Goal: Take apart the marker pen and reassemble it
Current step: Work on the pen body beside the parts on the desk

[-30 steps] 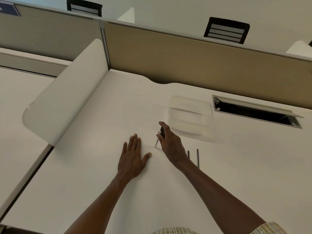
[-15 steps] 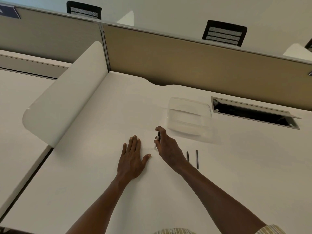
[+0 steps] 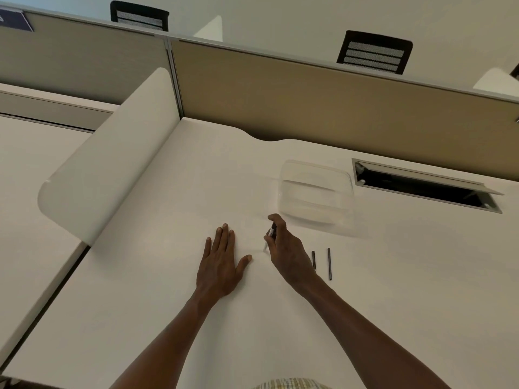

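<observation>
Left hand: our left hand (image 3: 220, 265) lies flat on the white desk (image 3: 140, 290), palm down, fingers spread and pointing away from us, thumb out to the right; it grips nothing.
Right hand: our right hand (image 3: 286, 248) sits just right of the left, the two hands apart, its fingers curled and pinched around the marker pen (image 3: 269, 238).
Marker pen: we see only a short light stretch of it, slanting down-left out of our right-hand grip, its lower tip at or just above the desk; we cannot tell whether it touches.
Loose parts: two thin dark rods (image 3: 329, 263) lie on the desk just right of our right wrist, side by side and apart, the left one shorter and partly hidden by the hand.
Clear container: a transparent plastic tray (image 3: 317, 192) rests on the desk just beyond our right hand.
Surroundings: a cable opening (image 3: 421, 186) with its flap raised sits right of the tray, beneath the tan partition (image 3: 309, 108).
</observation>
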